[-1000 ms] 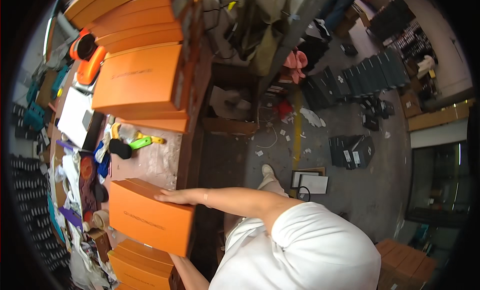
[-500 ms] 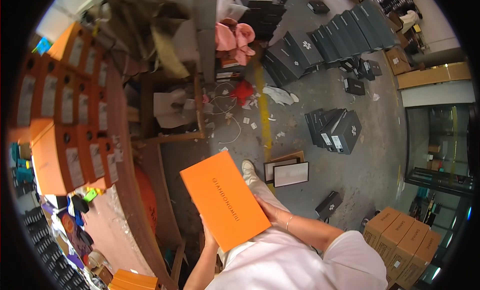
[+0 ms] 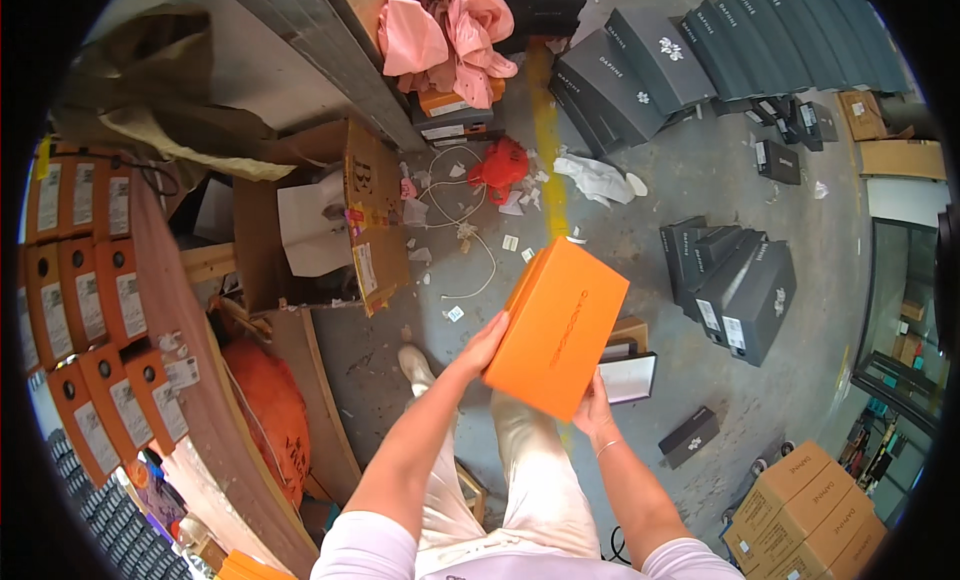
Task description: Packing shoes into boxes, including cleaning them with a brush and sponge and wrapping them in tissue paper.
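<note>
At the centre of the frame, I see the left hand (image 3: 487, 342) and right hand (image 3: 594, 410) with fingers clamped on an orange box (image 3: 556, 325).

Box held over the floor, between my hands.

I see the box (image 3: 556, 327) centred; left hand (image 3: 487, 342) at its nine o'clock, right hand (image 3: 594, 412) at five, dark boxes (image 3: 735, 285) at three.
</note>
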`<state>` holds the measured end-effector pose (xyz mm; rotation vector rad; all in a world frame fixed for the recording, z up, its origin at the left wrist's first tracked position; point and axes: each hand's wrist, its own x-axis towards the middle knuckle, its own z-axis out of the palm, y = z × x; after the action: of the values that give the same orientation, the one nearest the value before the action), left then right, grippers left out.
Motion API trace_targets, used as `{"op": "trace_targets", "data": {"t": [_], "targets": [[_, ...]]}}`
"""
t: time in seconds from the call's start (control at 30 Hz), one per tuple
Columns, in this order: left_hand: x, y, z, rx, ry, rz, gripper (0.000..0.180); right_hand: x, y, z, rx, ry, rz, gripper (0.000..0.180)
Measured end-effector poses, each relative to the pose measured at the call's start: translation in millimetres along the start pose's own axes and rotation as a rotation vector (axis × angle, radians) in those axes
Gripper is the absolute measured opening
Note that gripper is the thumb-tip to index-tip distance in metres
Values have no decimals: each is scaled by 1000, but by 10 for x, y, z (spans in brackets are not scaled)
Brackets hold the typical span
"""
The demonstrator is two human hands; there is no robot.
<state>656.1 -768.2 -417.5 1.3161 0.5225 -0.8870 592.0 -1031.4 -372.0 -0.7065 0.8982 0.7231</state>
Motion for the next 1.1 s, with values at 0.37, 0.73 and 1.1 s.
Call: {"op": "trace_targets", "data": {"t": [0.37, 0.73, 1.1], "targets": [[1205, -695, -402, 856, 90, 357, 62, 2233, 144, 107, -1901, 464, 14, 82], [52, 411, -2190, 912, 1011, 530, 81, 3994, -2259, 289, -1795, 644, -1122, 76], [84, 368, -2246, 1102, 1119, 444, 72, 4737, -2406, 618, -400, -83, -750, 37]]}}
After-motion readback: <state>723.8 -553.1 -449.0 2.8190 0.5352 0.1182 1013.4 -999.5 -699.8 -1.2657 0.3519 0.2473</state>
